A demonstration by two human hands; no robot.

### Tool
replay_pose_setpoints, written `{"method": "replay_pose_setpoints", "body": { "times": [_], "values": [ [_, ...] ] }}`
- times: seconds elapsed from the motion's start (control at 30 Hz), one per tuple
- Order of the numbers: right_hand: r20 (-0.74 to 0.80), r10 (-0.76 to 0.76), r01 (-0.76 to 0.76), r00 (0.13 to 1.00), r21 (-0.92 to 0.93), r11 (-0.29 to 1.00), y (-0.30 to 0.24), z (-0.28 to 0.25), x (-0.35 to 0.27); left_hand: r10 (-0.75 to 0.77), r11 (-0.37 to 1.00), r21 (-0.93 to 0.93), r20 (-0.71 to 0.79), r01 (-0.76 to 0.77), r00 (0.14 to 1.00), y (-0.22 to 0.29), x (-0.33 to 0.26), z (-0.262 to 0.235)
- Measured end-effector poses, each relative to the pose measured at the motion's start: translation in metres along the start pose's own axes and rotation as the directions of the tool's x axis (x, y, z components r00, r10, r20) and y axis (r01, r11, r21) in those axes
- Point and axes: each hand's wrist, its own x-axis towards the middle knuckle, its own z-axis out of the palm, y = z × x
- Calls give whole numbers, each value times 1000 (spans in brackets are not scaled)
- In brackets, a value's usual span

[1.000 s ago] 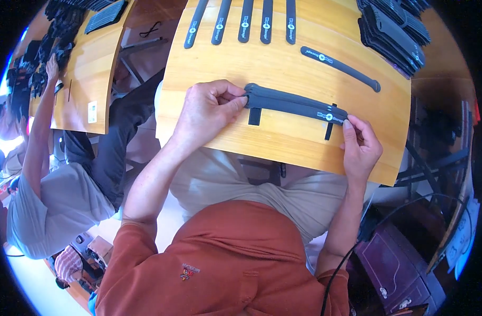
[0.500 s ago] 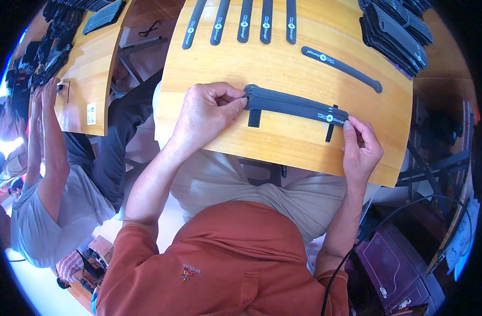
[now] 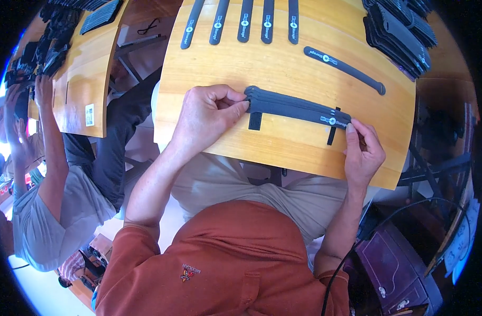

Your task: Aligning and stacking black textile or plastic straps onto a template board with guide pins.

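Observation:
A stack of dark grey fabric straps [image 3: 296, 109] lies in front of me on the wooden table, its layers slightly fanned. My left hand [image 3: 212, 113] pinches the stack's left end between thumb and fingers. At the other end, the thumb and fingers of my right hand [image 3: 363, 147] close on the right tips. Under the stack run two short black strips: the left strip [image 3: 255, 121] and the right strip [image 3: 331, 136] stick out below it. A single strap [image 3: 346, 70] lies slantwise beyond the stack.
Several straps [image 3: 243, 23] lie side by side at the far edge of the table [image 3: 283, 152]. Piled strap bundles [image 3: 399, 42] occupy the far right corner. To the left, a co-worker in a grey shirt [image 3: 61, 221] works at another table [image 3: 77, 105]. A dark cable [image 3: 333, 279] hangs by my right arm.
Both my hands keep their hold on the strap stack, which has hardly moved. The co-worker's hands at the left have shifted apart.

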Motion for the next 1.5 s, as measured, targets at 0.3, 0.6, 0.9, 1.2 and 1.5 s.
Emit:
{"method": "replay_pose_setpoints", "body": {
  "times": [0.3,0.6,0.9,1.2,1.5],
  "values": [
    [15,-29,29,999,-10,1000,3,-3,-1,27,999,20,-31,-26,999,4,-2,3],
    [-3,-55,55,998,-4,998,4,-1,-1,-46,999,21,1,46,999,7,-2,1],
    [0,-65,65,998,-30,997,2,-1,0,34,999,-11,-39,-35,999,1,-1,4],
    [-2,-49,49,999,-38,998,0,-1,0,35,999,12,-30,-34,999,2,-1,3],
    [-10,-100,100,995,-20,995,4,0,0,50,999,4,-37,-50,998,-1,0,4]
  ]
}}
